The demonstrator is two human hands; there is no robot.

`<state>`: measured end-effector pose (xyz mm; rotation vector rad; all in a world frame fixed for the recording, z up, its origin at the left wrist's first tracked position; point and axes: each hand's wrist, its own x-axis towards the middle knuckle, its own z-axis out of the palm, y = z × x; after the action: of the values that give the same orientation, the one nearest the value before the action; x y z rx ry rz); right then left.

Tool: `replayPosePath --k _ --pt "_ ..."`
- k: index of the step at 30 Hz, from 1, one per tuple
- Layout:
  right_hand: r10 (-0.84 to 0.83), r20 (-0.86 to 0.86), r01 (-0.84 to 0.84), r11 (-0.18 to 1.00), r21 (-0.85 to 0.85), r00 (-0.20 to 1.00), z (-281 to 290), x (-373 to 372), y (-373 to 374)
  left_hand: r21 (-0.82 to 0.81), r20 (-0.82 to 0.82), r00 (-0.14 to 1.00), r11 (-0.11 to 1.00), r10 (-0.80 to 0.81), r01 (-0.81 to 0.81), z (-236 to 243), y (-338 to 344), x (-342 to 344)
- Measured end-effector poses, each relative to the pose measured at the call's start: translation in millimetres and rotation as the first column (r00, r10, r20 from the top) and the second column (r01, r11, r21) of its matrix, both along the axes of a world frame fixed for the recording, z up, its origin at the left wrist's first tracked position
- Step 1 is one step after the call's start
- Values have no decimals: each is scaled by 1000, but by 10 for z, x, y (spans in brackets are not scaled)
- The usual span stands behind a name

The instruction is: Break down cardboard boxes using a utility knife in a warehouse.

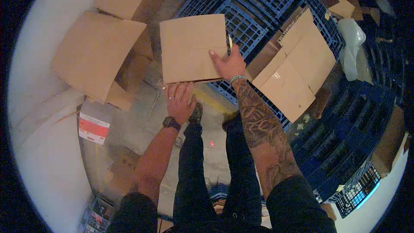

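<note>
A folded tan cardboard box (189, 34) is in front of me, over a blue plastic pallet (233, 4). My right hand (227, 62) grips its right side, thumb on the top face and fingers round the edge; a thin yellow item I cannot make out shows just above these fingers. My left hand (179, 100) is at the box's lower edge, with its fingers close together and curled against it. To the right, a larger flattened carton (297, 69) lies tilted on the pallet. My dark-clad legs and a shoe show below my hands.
Cardboard pieces (90, 51) lean at the left by a pale wall (47, 146), above a white-and-red carton (92, 125). More dark plastic pallets (332, 142) are at the lower right. Scrap cardboard (345, 6) and a pale plastic bundle (351, 45) sit at the upper right. Concrete floor is underfoot.
</note>
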<state>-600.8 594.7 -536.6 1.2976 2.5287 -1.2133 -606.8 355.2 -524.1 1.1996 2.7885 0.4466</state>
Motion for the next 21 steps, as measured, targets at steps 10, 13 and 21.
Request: replayPosePath --k 10,13,21 --pt "-44 -36 33 967 -251 998 134 372 64 -336 170 915 851 -367 404 108 15 -624" --pt "-147 0 142 954 -262 989 759 1204 -34 -116 299 936 967 -184 227 576 144 -846" --pt "-96 386 129 990 -61 917 2195 3760 -264 220 267 964 972 15 -77 2615 187 -771"
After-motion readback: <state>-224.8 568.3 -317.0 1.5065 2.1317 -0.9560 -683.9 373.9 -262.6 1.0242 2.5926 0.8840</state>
